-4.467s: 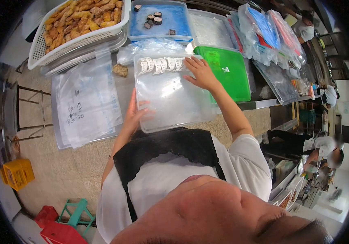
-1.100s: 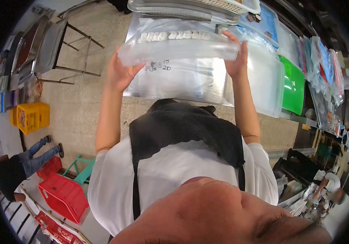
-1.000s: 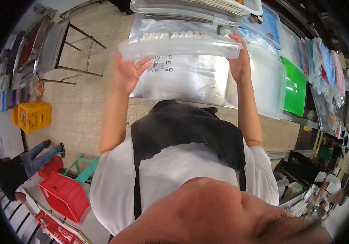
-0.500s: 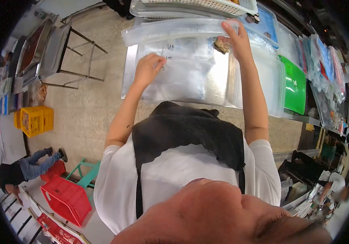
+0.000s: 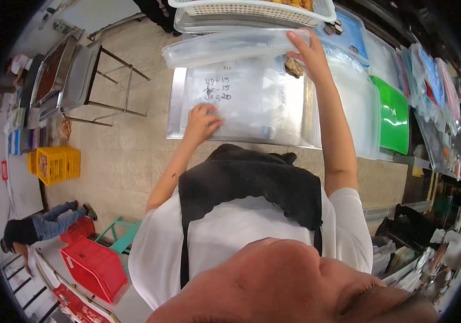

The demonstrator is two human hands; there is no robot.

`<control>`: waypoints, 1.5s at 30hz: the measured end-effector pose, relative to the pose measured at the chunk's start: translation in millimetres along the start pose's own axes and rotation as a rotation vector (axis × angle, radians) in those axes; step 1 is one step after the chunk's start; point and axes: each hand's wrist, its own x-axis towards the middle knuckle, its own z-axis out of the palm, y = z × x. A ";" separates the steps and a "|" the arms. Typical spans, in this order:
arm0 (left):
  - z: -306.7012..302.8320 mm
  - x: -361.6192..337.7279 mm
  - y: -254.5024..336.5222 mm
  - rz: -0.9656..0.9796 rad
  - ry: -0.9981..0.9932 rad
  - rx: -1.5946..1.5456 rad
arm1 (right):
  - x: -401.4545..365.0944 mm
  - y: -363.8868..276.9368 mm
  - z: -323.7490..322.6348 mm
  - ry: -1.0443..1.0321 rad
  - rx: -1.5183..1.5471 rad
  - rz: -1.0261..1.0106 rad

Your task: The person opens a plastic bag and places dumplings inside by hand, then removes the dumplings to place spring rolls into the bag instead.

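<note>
My right hand [image 5: 309, 53] grips the right end of a long clear plastic tray or lid [image 5: 230, 47], which is tilted up on its edge at the back of the metal table. Below it lies a stack of clear plastic bags [image 5: 246, 102], over a surface with handwritten numbers. My left hand [image 5: 203, 123] is at the near left part of the stack, its fingers curled closed on the thin film of a plastic bag; the fingertips are partly hidden. A small brownish lump [image 5: 294, 67] sits beside my right hand.
A white basket of food [image 5: 263, 12] stands at the back. Clear plastic containers [image 5: 346, 113] and a green board [image 5: 393, 116] lie to the right. Stools, a yellow crate [image 5: 58, 164], a red crate [image 5: 95, 269] and other people are further off.
My left hand has moved down toward the table's near edge, and the handwriting shows more fully. My right hand still holds the clear tray or lid at about the same place.
</note>
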 end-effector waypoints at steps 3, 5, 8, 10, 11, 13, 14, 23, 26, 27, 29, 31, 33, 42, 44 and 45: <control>-14.9 39.3 -16.8 -0.046 0.066 -0.172 | 1.9 -2.0 3.6 0.016 0.003 -0.026; -54.8 66.5 1.5 -0.087 0.152 -0.312 | 3.7 -1.5 3.1 0.008 0.008 -0.012; -86.6 85.4 26.5 -0.142 0.276 -0.409 | 2.3 -1.4 0.7 -0.035 0.021 0.002; -94.3 83.0 35.7 -0.146 0.297 -0.427 | 3.3 2.0 -1.3 -0.035 0.036 0.001; -94.1 81.3 35.4 -0.145 0.285 -0.448 | 3.7 3.6 -1.8 -0.038 0.043 0.001; -95.5 75.1 32.9 -0.148 0.265 -0.487 | 2.8 1.0 -2.1 -0.022 0.020 0.015; -97.2 73.4 30.1 -0.163 0.277 -0.477 | 2.0 -0.2 -0.9 -0.015 0.010 0.020; -120.3 69.3 34.7 -0.268 0.287 -0.462 | -8.2 8.6 0.5 0.046 0.039 -0.005; -122.1 63.3 41.5 -0.286 0.225 -0.465 | -17.0 4.8 0.9 0.015 0.039 -0.020; -119.9 59.8 39.6 -0.283 0.200 -0.482 | -18.1 7.2 0.1 0.023 0.032 -0.011; -111.2 48.1 32.7 -0.276 0.082 -0.533 | -22.8 19.6 -1.7 0.040 0.016 0.006; -97.2 31.4 19.8 -0.265 -0.104 -0.598 | -37.3 38.4 -10.5 0.011 -0.069 -0.109; -87.4 14.7 8.8 -0.343 -0.217 -0.693 | -63.0 55.3 -20.5 -0.040 -0.184 -0.172; -52.0 -14.6 -51.0 -0.489 0.270 -0.068 | -186.4 122.5 -17.5 -0.303 -0.865 -0.374; -49.6 5.6 -27.6 -0.356 0.317 0.177 | -188.0 122.4 -12.0 -0.245 -0.895 -0.404; -48.5 18.8 -17.9 -0.315 0.251 0.304 | -185.3 123.3 -11.2 -0.244 -0.901 -0.417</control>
